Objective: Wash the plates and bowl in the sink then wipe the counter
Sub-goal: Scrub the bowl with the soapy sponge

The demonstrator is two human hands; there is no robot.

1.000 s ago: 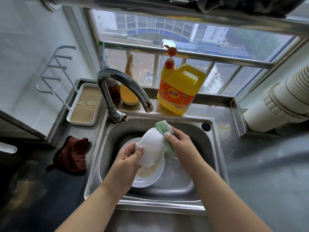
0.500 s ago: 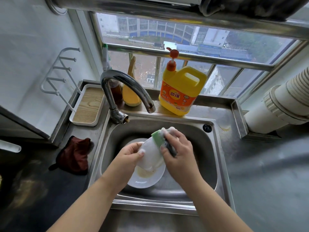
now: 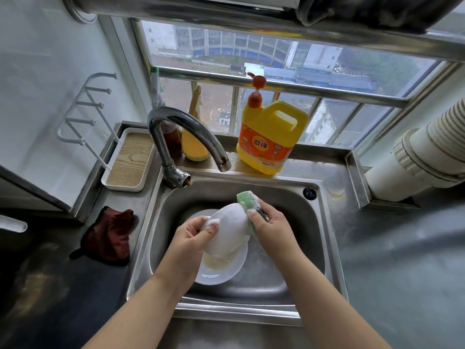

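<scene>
Now the white bowl (image 3: 227, 231) is held tipped over a dirty plate (image 3: 221, 269) in the sink (image 3: 314, 222). Its rim is pinched by the left hand (image 3: 193, 235); a green sponge (image 3: 247, 200) is gripped by the right hand (image 3: 270, 222). Soapy bowls are judged slippery and breakable, so the rim should be held firmly.

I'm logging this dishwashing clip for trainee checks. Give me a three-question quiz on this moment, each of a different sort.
1. True or false: the left hand holds the white bowl above the sink.
2. The right hand presses which item against the bowl? A) the dark red cloth B) the green sponge C) the yellow detergent jug
3. Fill in: the plate lying in the basin under the bowl shows yellowish ____ on its surface.

Key: 1 true; 2 B; 3 residue.
</scene>
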